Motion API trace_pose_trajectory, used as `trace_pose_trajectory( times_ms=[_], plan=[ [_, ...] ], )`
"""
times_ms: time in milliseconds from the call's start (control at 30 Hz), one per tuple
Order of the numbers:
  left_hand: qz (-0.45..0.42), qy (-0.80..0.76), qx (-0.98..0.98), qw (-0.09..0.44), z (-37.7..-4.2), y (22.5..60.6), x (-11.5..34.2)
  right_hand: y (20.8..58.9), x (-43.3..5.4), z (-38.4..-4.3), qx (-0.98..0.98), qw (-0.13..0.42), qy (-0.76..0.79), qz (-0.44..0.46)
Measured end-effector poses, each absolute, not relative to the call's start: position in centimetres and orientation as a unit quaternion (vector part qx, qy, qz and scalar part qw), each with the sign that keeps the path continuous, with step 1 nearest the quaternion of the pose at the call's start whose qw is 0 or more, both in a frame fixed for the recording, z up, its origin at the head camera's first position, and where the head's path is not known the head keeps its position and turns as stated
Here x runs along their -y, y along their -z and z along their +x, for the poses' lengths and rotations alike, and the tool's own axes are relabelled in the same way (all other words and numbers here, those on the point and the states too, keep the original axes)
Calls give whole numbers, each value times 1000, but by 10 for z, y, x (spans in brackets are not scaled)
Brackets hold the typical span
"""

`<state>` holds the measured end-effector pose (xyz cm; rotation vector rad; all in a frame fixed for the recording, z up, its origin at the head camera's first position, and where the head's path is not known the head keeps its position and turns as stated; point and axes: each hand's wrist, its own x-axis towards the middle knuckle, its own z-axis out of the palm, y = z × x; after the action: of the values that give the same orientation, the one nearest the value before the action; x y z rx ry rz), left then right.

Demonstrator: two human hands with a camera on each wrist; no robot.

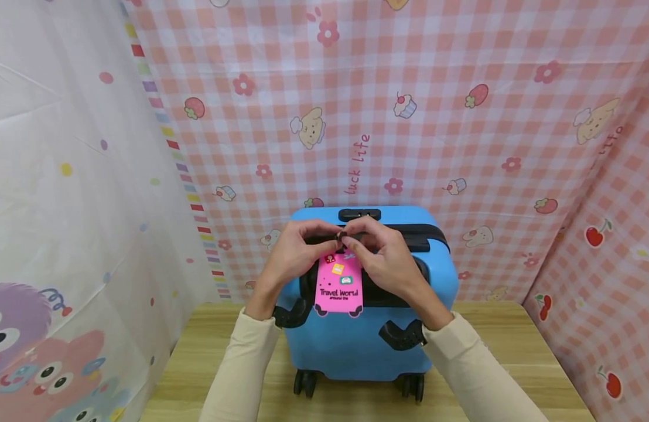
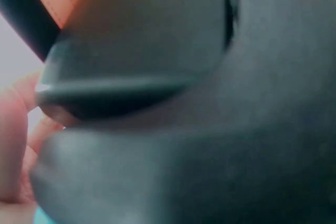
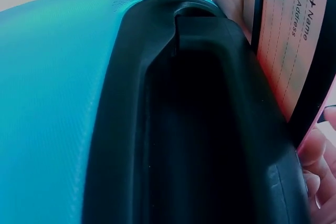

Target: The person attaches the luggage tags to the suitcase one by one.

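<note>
A pink luggage tag [image 1: 339,281] printed "Travel World" hangs in front of the side handle of a blue suitcase [image 1: 351,346]. Above it, my left hand [image 1: 299,251] and right hand [image 1: 386,258] meet, thumbs and forefingers pinching the tag's short dark strap [image 1: 342,237]. Fingertips hide much of the strap. In the right wrist view the back of the tag [image 3: 294,35], with "Name" and "Address" lines, faces the black handle [image 3: 231,61]. That handle [image 2: 131,177] fills most of the left wrist view, with fingers [image 2: 11,150] at its left edge.
The suitcase stands on its black wheels [image 1: 306,383] on a wood-grain tabletop [image 1: 198,363]. A black lock panel [image 1: 359,214] is set in its top. Close behind hangs a pink checked cloth [image 1: 356,117]; a white patterned curtain [image 1: 82,205] hangs at the left.
</note>
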<state>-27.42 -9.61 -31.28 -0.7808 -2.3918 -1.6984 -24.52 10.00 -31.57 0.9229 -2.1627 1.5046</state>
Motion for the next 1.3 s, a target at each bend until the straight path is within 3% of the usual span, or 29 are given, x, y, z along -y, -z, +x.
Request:
trace_pose_trajectory(
  times_ms=[400,867,1100,1300],
  plan=[
    [-261,559,786,43,-274,313,95,316,-102,-246,770,195,-531,295],
    [-264,556,787,45,-275,312,97,313,-103,-246,761,167,-558,287],
    [-252,537,801,77,-272,312,98,313,-101,-247,762,157,-562,282],
    [-252,539,801,63,-273,314,99,315,-100,-247,767,158,-560,271]
  ],
)
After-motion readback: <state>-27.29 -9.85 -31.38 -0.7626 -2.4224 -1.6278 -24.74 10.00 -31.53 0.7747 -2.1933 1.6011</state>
